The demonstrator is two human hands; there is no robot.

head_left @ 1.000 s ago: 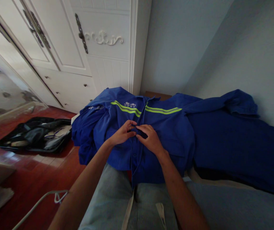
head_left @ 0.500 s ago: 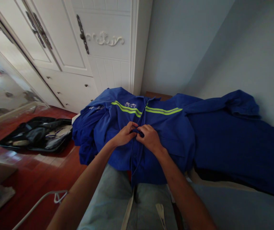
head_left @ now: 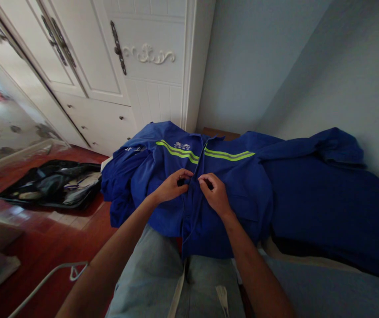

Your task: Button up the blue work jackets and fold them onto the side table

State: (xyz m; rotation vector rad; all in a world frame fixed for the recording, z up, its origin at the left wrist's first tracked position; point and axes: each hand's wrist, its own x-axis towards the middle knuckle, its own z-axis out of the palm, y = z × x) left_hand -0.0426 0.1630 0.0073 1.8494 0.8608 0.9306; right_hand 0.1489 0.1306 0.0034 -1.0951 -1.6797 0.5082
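A blue work jacket (head_left: 172, 216) with yellow-green reflective stripes and a white chest logo lies front side up before me, its collar pointing away. At the left of its front placket, my left hand (head_left: 172, 185) rests with thumb and fingers apart in a curve, fingertips touching the cloth. Just across the placket, my right hand (head_left: 215, 192) is closed in a pinch at the front edge, thumb and fingertips together. A button shows lower on the placket. The cloth between the right fingertips is mostly hidden.
Dark blue garments (head_left: 325, 198) lie to the right, and another bunched blue garment (head_left: 119, 176) sits at the left. An open black suitcase (head_left: 53, 185) holds items on the red wooden floor (head_left: 83, 234). A white wardrobe (head_left: 156, 97) stands behind. A white cable (head_left: 43, 282) curves at lower left.
My hands have moved apart at the placket. The right hand has shifted slightly right, and the left thumb and fingers have spread. The folded bit of cloth between them has flattened.
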